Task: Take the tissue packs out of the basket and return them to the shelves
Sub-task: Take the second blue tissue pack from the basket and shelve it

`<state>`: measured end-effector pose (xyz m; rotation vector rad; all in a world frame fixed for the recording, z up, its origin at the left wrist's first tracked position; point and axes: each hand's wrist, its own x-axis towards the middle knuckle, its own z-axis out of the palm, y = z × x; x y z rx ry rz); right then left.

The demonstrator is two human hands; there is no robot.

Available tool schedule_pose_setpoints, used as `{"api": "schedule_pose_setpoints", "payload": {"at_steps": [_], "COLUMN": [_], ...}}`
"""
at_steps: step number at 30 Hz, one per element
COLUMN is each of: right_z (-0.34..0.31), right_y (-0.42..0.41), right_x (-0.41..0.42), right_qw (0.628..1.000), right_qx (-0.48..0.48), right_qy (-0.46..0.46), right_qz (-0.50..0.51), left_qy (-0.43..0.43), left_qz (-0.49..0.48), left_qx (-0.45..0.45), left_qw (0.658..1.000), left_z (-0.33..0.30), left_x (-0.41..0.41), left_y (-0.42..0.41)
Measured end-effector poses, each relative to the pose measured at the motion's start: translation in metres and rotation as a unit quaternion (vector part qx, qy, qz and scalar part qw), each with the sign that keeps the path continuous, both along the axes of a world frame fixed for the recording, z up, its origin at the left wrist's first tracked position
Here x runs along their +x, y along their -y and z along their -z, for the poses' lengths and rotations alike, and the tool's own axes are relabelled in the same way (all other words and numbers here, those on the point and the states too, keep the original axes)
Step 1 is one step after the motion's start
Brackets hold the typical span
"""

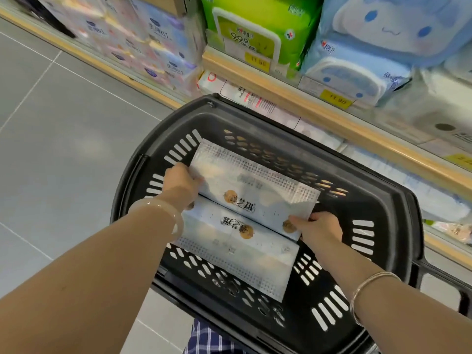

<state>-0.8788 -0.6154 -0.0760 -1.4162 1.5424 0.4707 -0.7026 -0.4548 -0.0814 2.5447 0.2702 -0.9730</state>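
A black slotted shopping basket [370, 190] sits below me on the floor beside the shelves. Two white tissue packs with gold round logos lie in it side by side. The far tissue pack [255, 185] is gripped at its left end by my left hand [180, 183] and at its near right corner by my right hand [319, 229]. The near tissue pack [237, 249] lies flat under my left wrist, touching the far one along its long edge.
Wooden-edged shelves [332, 118] run along the right with yellow price tags. They hold green tissue packs [258, 24], blue cartoon-printed packs [383, 39] and white packs lower down. Pastel boxes [143, 39] stand at the back left. Grey tiled floor [63, 149] spreads to the left.
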Motion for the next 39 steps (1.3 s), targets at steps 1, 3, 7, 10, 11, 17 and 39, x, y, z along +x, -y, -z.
{"api": "schedule_pose_setpoints", "payload": {"at_steps": [1, 3, 7, 10, 11, 17, 39], "right_z": [0.003, 0.006, 0.007, 0.006, 0.006, -0.013, -0.457], "right_y": [0.001, 0.001, -0.003, -0.003, -0.003, -0.005, -0.021], "right_x": [-0.002, -0.005, -0.008, -0.012, -0.015, -0.023, 0.117], "right_qw": [1.000, 1.000, 0.999, 0.999, 0.999, 0.999, 0.860], "right_qx": [0.002, -0.005, -0.008, 0.017, 0.019, -0.022, -0.402], "right_qy": [0.005, 0.016, 0.027, 0.028, 0.027, 0.046, 0.313], "right_qz": [0.013, 0.026, 0.022, 0.022, 0.014, -0.003, -0.039], "left_qy": [0.018, 0.050, 0.028, 0.000, -0.001, 0.015, 0.356], "left_qz": [0.001, 0.007, 0.020, -0.014, -0.022, -0.073, -0.250], "left_qx": [-0.009, -0.039, -0.056, -0.064, -0.076, -0.136, -0.258], "left_qw": [1.000, 0.998, 0.998, 0.998, 0.997, 0.988, 0.863], "left_z": [0.002, 0.003, 0.002, 0.004, 0.005, -0.010, -0.455], "left_x": [0.001, 0.003, 0.006, 0.010, 0.011, -0.004, 0.086], "left_y": [-0.001, -0.004, -0.005, -0.013, -0.016, -0.027, -0.027]}}
